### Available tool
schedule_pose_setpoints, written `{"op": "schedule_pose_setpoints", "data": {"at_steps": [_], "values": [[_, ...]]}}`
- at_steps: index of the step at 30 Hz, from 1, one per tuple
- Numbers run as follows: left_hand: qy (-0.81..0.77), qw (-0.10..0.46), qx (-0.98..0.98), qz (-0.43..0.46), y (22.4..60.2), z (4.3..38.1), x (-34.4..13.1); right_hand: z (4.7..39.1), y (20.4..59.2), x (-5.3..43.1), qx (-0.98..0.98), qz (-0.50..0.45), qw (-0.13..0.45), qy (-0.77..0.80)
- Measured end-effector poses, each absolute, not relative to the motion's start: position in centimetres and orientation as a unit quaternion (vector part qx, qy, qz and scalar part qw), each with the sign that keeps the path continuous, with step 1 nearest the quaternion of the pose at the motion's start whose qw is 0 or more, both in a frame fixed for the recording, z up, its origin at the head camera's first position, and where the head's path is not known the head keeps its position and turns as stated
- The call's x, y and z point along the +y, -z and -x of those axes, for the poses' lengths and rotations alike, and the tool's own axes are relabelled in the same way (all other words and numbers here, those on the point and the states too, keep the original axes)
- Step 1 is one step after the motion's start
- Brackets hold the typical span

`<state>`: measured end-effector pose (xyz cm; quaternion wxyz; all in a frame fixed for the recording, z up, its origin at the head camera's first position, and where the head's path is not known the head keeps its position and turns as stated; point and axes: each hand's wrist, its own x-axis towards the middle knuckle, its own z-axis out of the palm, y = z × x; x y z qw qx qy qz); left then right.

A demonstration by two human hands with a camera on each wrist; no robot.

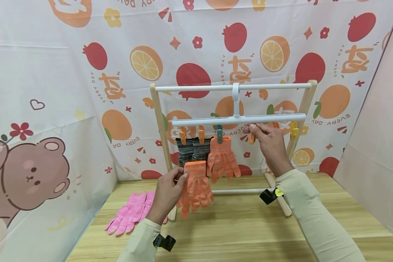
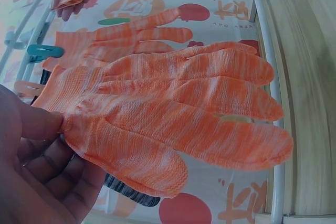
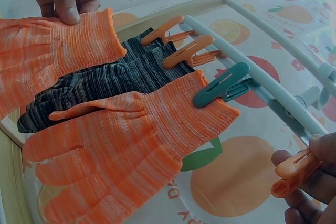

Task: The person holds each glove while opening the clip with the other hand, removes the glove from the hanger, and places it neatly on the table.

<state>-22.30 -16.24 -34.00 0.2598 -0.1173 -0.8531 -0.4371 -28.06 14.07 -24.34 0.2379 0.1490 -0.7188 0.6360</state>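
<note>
My left hand (image 1: pixel 167 193) pinches an orange knit glove (image 1: pixel 196 183) at the side of its cuff, fingers of the glove hanging down. In the left wrist view the thumb presses on the cuff. My right hand (image 1: pixel 272 143) pinches an orange clothespin (image 3: pixel 296 169) just under the white hanger (image 1: pixel 199 121); whether its jaws are apart is hard to tell. Between the hands, a second orange glove (image 1: pixel 223 158) hangs from a teal clothespin (image 1: pixel 219 134). Left of it, dark grey striped gloves (image 1: pixel 185 151) hang from two orange clothespins (image 1: pixel 201 135), partly behind the held glove.
The hanger hooks over the top bar (image 1: pixel 196 88) of a wooden-legged rack (image 1: pixel 162 127). Yellow (image 1: pixel 294 131) and orange clothespins hang at its right end. Pink gloves (image 1: pixel 127 214) lie on the wooden table (image 1: pixel 235 233) at left. A fruit-print cloth (image 1: pixel 118 87) stands behind.
</note>
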Motion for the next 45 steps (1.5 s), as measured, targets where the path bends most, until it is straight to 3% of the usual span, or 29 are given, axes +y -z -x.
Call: {"op": "schedule_pose_setpoints", "data": {"at_steps": [45], "values": [[0.433,0.248,-0.862,0.089,34.8,20.2,-17.9,27.9,24.4,14.3,-0.722,-0.143,0.241,-0.633]]}}
